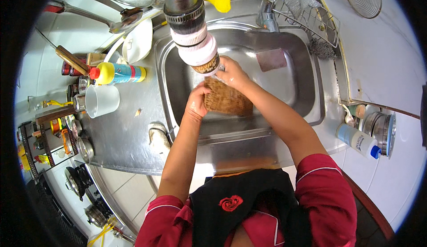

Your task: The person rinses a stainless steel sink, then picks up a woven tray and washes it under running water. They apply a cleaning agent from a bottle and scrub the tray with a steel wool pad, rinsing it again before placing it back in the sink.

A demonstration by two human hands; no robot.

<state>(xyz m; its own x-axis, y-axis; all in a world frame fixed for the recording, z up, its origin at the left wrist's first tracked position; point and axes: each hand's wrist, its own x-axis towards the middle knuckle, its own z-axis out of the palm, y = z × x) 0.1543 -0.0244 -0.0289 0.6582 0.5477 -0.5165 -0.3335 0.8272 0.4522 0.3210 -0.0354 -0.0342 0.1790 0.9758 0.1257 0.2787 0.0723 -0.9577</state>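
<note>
A brown woven basket (228, 100), slightly blurred, is held tilted over the stainless steel sink (293, 90). My left hand (196, 101) grips its left side, with the thumb on the weave. At the upper edge, my right hand (235, 74) has hold of it, close under the tap's filter nozzle (198, 48). Water shows at the nozzle beside my right fingers, and both hands look wet. The basket's underside and some of my fingertips are hidden. A reddish flat pad or cloth (272, 60) lies on the sink's floor to the right.
On the left counter are a yellow-and-blue bottle (125, 73), a white plastic tub (102, 101) and a crumpled cloth (159, 138). A wire rack (308, 22) and a steel scourer (322, 48) sit at the back right. A white bottle with a blue cap (357, 140) lies at right.
</note>
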